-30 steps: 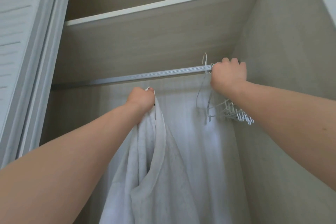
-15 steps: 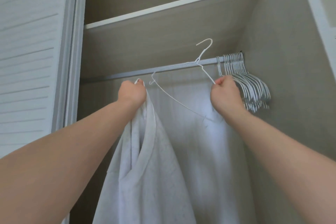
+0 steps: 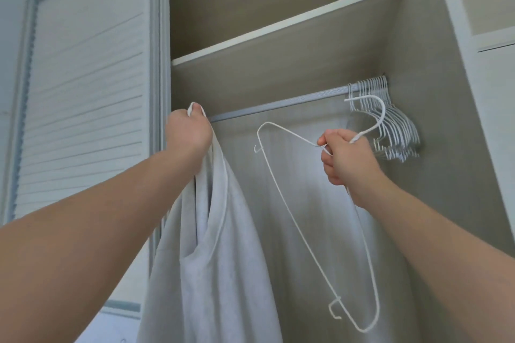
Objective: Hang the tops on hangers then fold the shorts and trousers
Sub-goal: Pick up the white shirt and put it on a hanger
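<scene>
Two hands up: my left hand (image 3: pixel 189 133) grips a white top (image 3: pixel 211 273) just under the rail (image 3: pixel 278 106), my right hand (image 3: pixel 345 159) pinches a wire hanger (image 3: pixel 292 133), whose small hooks could, I judge, snag the fabric.

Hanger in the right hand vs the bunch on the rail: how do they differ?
The held hanger is off the rail, tilted, gripped at its neck by the right hand; the bunch hangs from the rail, packed at its right end. Both are thin white wire.
</scene>
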Available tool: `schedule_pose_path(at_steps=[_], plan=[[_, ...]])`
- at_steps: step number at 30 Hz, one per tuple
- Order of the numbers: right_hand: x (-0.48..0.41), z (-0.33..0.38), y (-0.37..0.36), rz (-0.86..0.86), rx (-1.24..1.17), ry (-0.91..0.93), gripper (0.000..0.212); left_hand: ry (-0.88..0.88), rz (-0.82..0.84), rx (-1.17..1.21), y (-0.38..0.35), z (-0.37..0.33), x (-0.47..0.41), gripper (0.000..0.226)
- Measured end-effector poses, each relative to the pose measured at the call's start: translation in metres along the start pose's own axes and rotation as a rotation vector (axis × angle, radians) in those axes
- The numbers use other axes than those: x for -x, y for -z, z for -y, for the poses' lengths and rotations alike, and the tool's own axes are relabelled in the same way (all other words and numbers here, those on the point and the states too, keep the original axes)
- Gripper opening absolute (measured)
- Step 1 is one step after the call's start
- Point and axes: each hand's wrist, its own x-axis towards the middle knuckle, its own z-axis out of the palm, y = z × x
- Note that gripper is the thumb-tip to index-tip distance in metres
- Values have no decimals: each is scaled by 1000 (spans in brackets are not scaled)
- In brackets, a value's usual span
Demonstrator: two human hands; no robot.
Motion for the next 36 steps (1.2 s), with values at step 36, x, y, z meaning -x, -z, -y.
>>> schedule_pose_path(at_steps=[36], plan=[[365,319,-116,1014,-1265,95,34,-369,-984,-1270,470,-484,308,45]])
